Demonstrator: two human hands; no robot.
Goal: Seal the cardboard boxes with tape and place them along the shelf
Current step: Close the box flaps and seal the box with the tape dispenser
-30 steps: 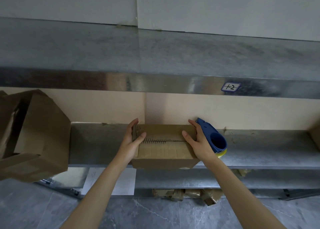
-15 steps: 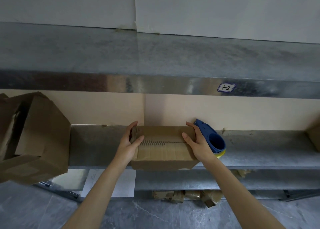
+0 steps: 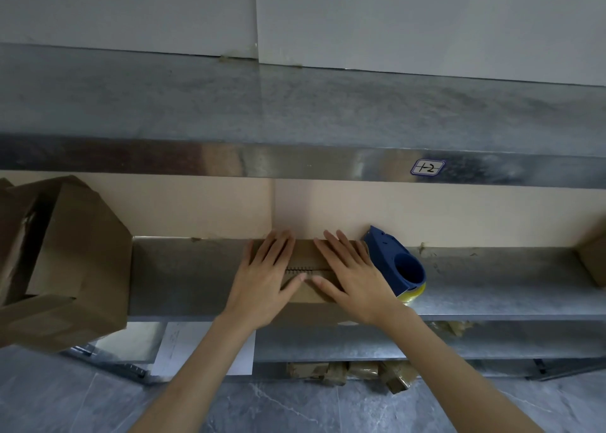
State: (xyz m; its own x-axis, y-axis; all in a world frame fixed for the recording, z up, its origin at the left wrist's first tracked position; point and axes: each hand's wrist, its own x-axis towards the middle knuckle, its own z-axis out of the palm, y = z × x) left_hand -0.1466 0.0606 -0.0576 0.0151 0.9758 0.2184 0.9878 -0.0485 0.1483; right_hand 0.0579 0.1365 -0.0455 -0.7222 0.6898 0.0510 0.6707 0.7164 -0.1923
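Observation:
A small brown cardboard box [image 3: 305, 255] rests on the middle metal shelf [image 3: 183, 275], its top flaps folded flat with a toothed seam across the middle. My left hand [image 3: 267, 277] lies flat on the left part of its top, fingers spread. My right hand [image 3: 352, 273] lies flat on the right part, fingers spread. The two thumbs nearly meet over the front flap. A blue tape dispenser [image 3: 398, 267] with a yellowish tape roll stands on the shelf just right of the box, touched by neither hand.
A large open cardboard box [image 3: 70, 265] stands at the left end of the shelf. Another brown box [image 3: 593, 262] pokes in at the right edge. Above runs an upper shelf [image 3: 295, 163] with a label. Crumpled scraps [image 3: 354, 372] lie below, on the floor.
Both hands moved from gripping the sides of the small box to lying flat on its top flaps. The box sits a little further back on the shelf.

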